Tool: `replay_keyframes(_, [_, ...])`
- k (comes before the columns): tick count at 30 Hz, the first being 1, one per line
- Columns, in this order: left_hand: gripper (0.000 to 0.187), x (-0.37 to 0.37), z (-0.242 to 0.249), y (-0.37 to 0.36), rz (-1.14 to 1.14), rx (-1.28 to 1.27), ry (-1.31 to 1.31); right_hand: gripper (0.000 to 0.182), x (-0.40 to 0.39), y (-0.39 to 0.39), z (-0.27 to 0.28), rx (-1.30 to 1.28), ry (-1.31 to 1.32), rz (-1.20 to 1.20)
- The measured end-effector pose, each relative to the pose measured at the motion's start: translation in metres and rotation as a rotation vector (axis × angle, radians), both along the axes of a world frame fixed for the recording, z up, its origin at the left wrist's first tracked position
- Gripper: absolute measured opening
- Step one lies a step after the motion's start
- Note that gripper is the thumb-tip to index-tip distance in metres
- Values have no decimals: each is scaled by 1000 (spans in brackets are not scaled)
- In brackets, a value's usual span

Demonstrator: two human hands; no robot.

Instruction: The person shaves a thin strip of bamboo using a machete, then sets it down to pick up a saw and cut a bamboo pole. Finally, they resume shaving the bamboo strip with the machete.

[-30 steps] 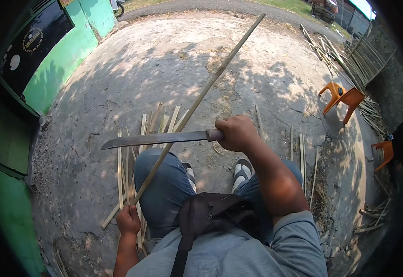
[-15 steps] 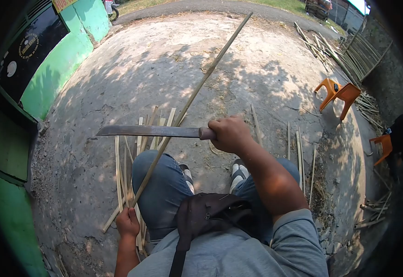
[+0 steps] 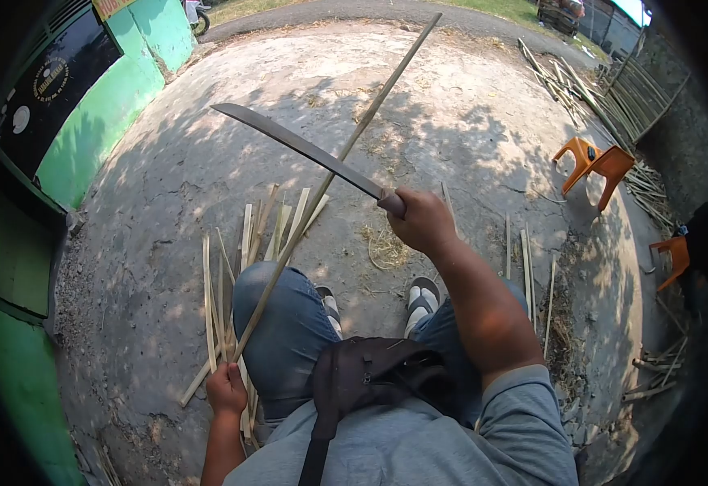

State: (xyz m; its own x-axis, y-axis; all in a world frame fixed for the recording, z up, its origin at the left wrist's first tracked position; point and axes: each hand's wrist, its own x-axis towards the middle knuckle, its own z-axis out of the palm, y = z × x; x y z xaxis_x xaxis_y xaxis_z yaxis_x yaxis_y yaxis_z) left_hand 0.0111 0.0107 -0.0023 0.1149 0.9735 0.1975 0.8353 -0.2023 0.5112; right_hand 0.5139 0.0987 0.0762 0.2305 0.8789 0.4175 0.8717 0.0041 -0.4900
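Observation:
My left hand (image 3: 226, 389) is closed around the lower end of a long bamboo strip (image 3: 354, 139), beside my left thigh. The strip slants up and away to the right, passing over my left knee. In my right hand (image 3: 423, 220) is the handle of a machete (image 3: 297, 144), held out in front of my right knee. Its blade points up and to the left and crosses the strip about midway along in this view. More bamboo strips (image 3: 208, 304) lie beside my left leg, partly hidden behind my knee and left hand.
Several thin strips (image 3: 526, 279) lie right of my right leg. Shavings (image 3: 388, 247) are scattered on the concrete ground ahead of my feet. Orange plastic chairs (image 3: 611, 172) stand at right, near piled bamboo (image 3: 560, 85). A green wall (image 3: 115, 142) runs along the left.
My right hand has moved slightly forward and right, and the machete has swung from nearly level to tip-up, farther along the strip. My left hand and the strip have barely shifted.

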Motion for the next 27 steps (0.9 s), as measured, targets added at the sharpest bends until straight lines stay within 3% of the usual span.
replay_keyframes(8, [62, 3, -4, 0, -15, -15, -48, 13, -32, -7, 9, -23, -315, 304])
replay_keyframes(12, [62, 3, -6, 0, 3, 17, -23, 15, -21, -1, 10, 20, -384, 247])
replay_keyframes(17, [62, 2, -11, 1, 0, 56, -23, 12, 1, 4, 3, -29, -128, 32])
replay_keyframes(20, [62, 1, -10, -1, 10, 44, -12, 12, -3, 2, -5, 31, -77, 76])
replay_keyframes(27, [60, 2, -5, -4, 20, 31, 27, 12, -22, 0, 4, -29, -214, 179])
